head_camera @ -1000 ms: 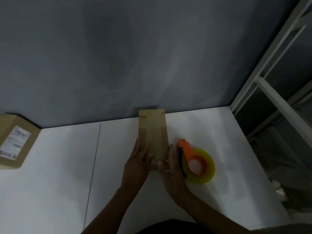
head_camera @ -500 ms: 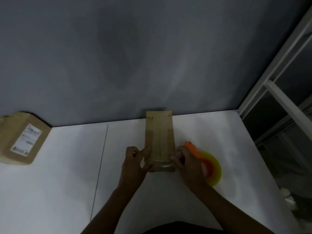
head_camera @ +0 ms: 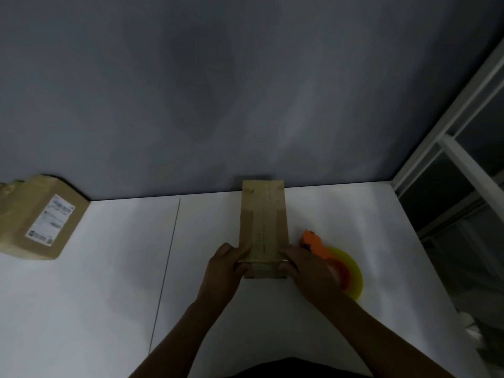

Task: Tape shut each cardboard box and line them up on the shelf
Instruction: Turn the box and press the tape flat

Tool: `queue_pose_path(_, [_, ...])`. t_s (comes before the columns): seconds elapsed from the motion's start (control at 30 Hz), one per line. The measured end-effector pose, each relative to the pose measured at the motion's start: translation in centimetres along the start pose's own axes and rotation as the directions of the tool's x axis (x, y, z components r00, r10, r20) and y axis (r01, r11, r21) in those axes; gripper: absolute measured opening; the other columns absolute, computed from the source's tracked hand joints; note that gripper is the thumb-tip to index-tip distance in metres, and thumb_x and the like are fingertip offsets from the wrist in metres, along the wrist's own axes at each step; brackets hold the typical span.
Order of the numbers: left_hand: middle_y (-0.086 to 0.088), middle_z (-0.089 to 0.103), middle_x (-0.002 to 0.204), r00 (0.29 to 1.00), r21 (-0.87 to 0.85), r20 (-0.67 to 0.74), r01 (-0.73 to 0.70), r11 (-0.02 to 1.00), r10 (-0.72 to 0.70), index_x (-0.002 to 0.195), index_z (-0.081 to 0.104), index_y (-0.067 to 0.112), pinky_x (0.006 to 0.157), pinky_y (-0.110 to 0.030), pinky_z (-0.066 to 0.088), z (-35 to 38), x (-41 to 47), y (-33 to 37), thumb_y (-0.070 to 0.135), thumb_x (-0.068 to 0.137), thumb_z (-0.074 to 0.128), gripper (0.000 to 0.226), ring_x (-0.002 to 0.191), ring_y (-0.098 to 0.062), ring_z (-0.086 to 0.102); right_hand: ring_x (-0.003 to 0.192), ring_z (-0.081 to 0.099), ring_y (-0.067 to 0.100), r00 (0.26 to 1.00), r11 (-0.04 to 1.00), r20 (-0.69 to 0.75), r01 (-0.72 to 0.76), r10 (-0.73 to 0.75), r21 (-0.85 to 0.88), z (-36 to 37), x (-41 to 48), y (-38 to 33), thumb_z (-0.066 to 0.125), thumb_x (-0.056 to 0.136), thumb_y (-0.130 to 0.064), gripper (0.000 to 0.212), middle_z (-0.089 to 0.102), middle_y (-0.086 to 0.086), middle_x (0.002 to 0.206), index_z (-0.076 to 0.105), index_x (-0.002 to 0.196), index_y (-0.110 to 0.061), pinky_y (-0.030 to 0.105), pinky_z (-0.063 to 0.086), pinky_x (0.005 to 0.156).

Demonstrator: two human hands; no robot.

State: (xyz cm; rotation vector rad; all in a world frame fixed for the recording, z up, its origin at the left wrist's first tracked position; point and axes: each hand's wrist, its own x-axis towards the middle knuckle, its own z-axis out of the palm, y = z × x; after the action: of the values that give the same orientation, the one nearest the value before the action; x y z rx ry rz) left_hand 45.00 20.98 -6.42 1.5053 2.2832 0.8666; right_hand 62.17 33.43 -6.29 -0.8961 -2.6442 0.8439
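- Head view, fingers: my left hand (head_camera: pixel 225 264) and right hand (head_camera: pixel 306 266) both grasp the near end of the narrow cardboard box (head_camera: pixel 263 225). The fingers curl over its top corners and the thumbs press on the near end face.
- The box lies lengthwise on the white table (head_camera: pixel 109 296), pointing away from me, with a strip of tape down the middle of its top. Its far end reaches the grey wall (head_camera: pixel 191 91); I cannot tell whether it touches.
- Edges and room: the tape dispenser (head_camera: pixel 313 241) lies just right of the box, partly under my right wrist. There is open tabletop on the left as far as a labelled cardboard box (head_camera: pixel 41 222) against the wall, well apart. The white shelf frame (head_camera: pixel 463 154) stands past the table's right edge.
- Hard to see: the light is dim, the label's print is unreadable, the left box is cut off by the frame edge, and the shelf interior is dark.
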Motion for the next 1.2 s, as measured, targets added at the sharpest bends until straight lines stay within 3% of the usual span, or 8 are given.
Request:
queue_pose_path(0.13, [-0.001, 0.055, 0.087, 0.994, 0.095, 0.050, -0.097, 0.991, 0.093, 0.123, 0.062, 0.015, 0.064, -0.012, 0.039, -0.5, 0.4, -0.7, 0.017, 0.079, 0.073, 0.045, 0.072, -0.011, 0.054, 0.087, 0.069, 0.029, 0.993, 0.971, 0.030, 0.115, -0.111, -0.209, -0.1, 0.5, 0.5, 0.056, 0.090, -0.024, 0.038, 0.068, 0.016, 0.104, 0.060, 0.122, -0.005, 0.030, 0.054, 0.072])
queue_pose_path(0.3, [-0.003, 0.060, 0.085, 0.962, 0.241, 0.137, -0.262, 0.934, 0.234, 0.113, 0.063, 0.013, 0.055, -0.019, 0.042, -1.1, 1.2, -1.2, 0.025, 0.072, 0.078, 0.045, 0.065, -0.016, 0.059, 0.047, 0.060, 0.014, 0.967, 0.882, -0.023, 0.221, -0.253, -0.417, -0.3, 0.8, 0.5, 0.043, 0.081, -0.044, 0.045, 0.069, -0.001, 0.071, 0.072, 0.097, -0.014, 0.020, 0.041, 0.035])
queue_pose_path(0.43, [-0.004, 0.062, 0.088, 0.938, 0.216, 0.211, -0.321, 0.922, 0.277, 0.116, 0.063, 0.012, 0.060, -0.019, 0.044, -1.8, 1.9, -1.7, 0.030, 0.077, 0.073, 0.044, 0.068, -0.015, 0.059, 0.046, 0.061, 0.013, 0.974, 0.890, 0.034, 0.219, -0.225, -0.399, -0.6, 1.3, -0.4, 0.041, 0.079, -0.046, 0.045, 0.067, -0.001, 0.069, 0.071, 0.093, -0.015, 0.019, 0.039, 0.037])
queue_pose_path(0.57, [-0.002, 0.064, 0.084, 0.899, 0.191, 0.240, -0.415, 0.890, 0.367, 0.120, 0.059, 0.015, 0.062, -0.012, 0.041, -2.9, 2.5, -1.9, 0.042, 0.084, 0.053, 0.045, 0.066, -0.010, 0.060, 0.067, 0.068, 0.019, 0.954, 0.874, 0.098, 0.298, -0.283, -0.384, -1.7, 1.8, 0.9, 0.044, 0.086, -0.038, 0.041, 0.073, 0.002, 0.091, 0.071, 0.103, -0.013, 0.025, 0.046, 0.066])
queue_pose_path(0.83, [-0.004, 0.066, 0.087, 0.874, 0.106, 0.259, -0.449, 0.887, 0.411, 0.131, 0.050, 0.024, 0.069, -0.013, 0.046, -3.3, 2.6, -2.4, 0.011, 0.081, 0.059, 0.052, 0.071, -0.012, 0.063, 0.046, 0.056, 0.022, 0.882, 0.712, 0.193, 0.463, -0.431, -0.528, -2.1, 2.5, 1.7, 0.064, 0.075, -0.047, 0.041, 0.063, 0.000, 0.064, 0.044, 0.100, -0.022, 0.025, 0.043, 0.050])
queue_pose_path(0.93, [-0.004, 0.066, 0.092, 0.902, 0.104, 0.226, -0.399, 0.911, 0.369, 0.124, 0.059, 0.023, 0.072, -0.023, 0.055, -3.0, 2.2, -3.4, 0.002, 0.086, 0.052, 0.044, 0.079, -0.013, 0.063, 0.076, 0.059, 0.026, 0.983, 0.927, 0.141, 0.160, -0.118, -0.340, -3.4, 2.0, -0.6, 0.044, 0.096, -0.035, 0.012, 0.061, 0.010, 0.086, 0.051, 0.100, -0.026, 0.032, 0.048, 0.073])
queue_pose_path(1.07, [-0.003, 0.047, 0.120, 0.931, 0.102, 0.225, -0.317, 0.943, 0.289, 0.141, 0.040, 0.026, 0.085, -0.015, 0.046, -2.7, 1.2, -2.4, 0.011, 0.091, 0.053, 0.054, 0.100, -0.010, 0.051, 0.108, 0.056, 0.031, 0.966, 0.914, 0.235, 0.187, -0.105, -0.360, -3.7, 0.9, -0.7, 0.021, 0.102, -0.039, 0.049, 0.058, 0.013, 0.119, 0.044, 0.135, -0.013, 0.038, 0.040, 0.096])
queue_pose_path(1.2, [0.004, 0.011, 0.152, 0.976, 0.014, 0.159, -0.155, 0.988, 0.151, 0.146, 0.029, 0.019, 0.103, -0.010, 0.031, -1.7, 1.3, 0.6, 0.036, 0.090, 0.057, 0.065, 0.133, -0.010, 0.029, 0.083, 0.066, 0.030, 0.967, 0.874, 0.206, 0.224, -0.147, -0.431, -2.2, 0.9, 0.0, 0.019, 0.086, -0.058, 0.071, 0.069, 0.010, 0.099, 0.054, 0.128, -0.014, 0.038, 0.050, 0.080])
